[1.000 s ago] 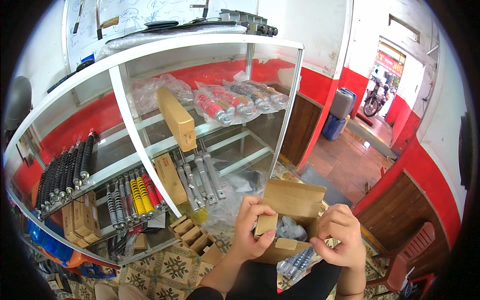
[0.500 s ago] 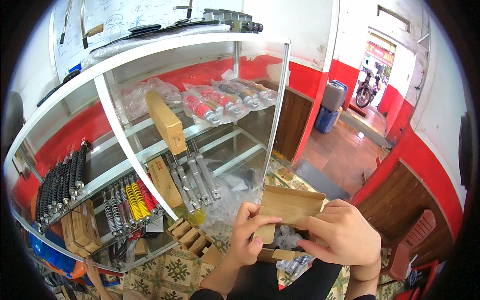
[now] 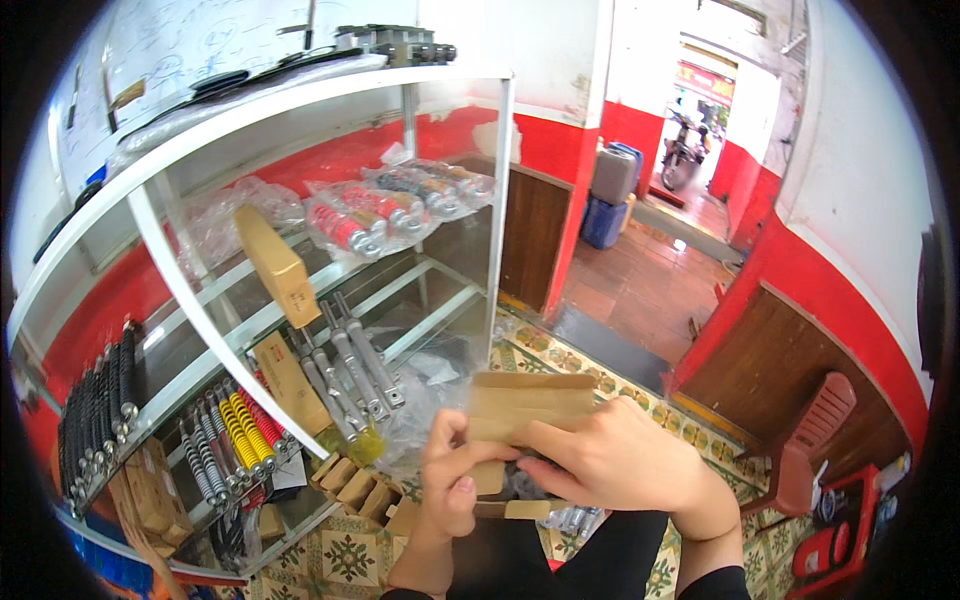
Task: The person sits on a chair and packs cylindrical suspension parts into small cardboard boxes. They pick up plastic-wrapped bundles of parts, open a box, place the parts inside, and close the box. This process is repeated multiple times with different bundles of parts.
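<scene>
An open brown cardboard box (image 3: pixel 530 408) is in front of me at lap height, its lid standing up at the back. My left hand (image 3: pixel 452 485) grips the box's left side, thumb and fingers closed on the cardboard. Over the opening is my right hand (image 3: pixel 620 455), palm down with curled fingers; its fingertips dip into the box beside the left fingers, and what they pinch is hidden. Inside the box a bit of grey plastic-wrapped content (image 3: pixel 525 487) shows below the fingers. Shiny metal parts in clear plastic (image 3: pixel 575 521) lie just beyond the box's near edge.
A glass display shelf (image 3: pixel 300 92) at left holds bagged red shock absorbers (image 3: pixel 345 225), fork tubes (image 3: pixel 362 350) and coil-spring shocks (image 3: pixel 245 435). Small cartons (image 3: pixel 360 487) lie on the tiled floor. Another person's hand (image 3: pixel 140 540) is at the lower left; a red plastic chair (image 3: pixel 810 440) stands right.
The view has swung right, so the shelf sits further left. My right hand has moved closer to my left, its fingers deeper over the box opening. My left hand keeps its grip.
</scene>
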A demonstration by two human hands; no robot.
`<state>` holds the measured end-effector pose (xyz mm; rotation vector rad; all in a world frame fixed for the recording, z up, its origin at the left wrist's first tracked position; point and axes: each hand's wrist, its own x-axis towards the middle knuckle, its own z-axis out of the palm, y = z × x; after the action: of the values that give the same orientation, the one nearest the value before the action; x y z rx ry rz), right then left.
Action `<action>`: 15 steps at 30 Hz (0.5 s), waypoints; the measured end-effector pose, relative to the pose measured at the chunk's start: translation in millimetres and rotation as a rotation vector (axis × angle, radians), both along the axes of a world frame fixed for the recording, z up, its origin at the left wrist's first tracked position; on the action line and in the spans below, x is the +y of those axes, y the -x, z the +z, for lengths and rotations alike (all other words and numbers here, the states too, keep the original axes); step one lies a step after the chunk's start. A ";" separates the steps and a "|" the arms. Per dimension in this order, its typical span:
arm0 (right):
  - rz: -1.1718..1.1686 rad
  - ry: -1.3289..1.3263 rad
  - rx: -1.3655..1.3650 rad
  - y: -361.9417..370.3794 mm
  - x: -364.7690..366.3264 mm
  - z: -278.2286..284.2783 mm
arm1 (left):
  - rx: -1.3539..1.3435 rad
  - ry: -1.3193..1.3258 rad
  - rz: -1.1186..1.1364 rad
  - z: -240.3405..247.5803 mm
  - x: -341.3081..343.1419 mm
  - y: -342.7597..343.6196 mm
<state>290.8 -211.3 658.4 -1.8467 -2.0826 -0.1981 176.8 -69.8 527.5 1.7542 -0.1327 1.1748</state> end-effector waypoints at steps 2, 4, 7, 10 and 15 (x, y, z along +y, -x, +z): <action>0.000 -0.049 -0.015 -3.5 2.4 -6.6 | 0.007 0.003 0.062 0.6 -2.1 2.5; 0.024 -0.022 0.002 -4.0 3.3 -10.4 | -0.003 0.020 0.107 1.9 -2.9 2.8; 0.079 -0.010 0.009 -0.6 6.4 -5.1 | -0.046 0.146 0.130 1.9 -4.4 2.5; 0.094 -0.008 0.032 1.8 8.2 5.3 | -0.143 0.221 0.082 -0.5 -3.3 -1.7; 0.080 -0.027 0.025 -9.7 12.0 -11.4 | -0.267 0.380 -0.035 -13.3 -9.8 -18.5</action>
<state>300.5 -199.3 647.0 -1.7377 -2.1213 -0.1811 195.2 -79.6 514.2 1.2571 -0.0910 1.3085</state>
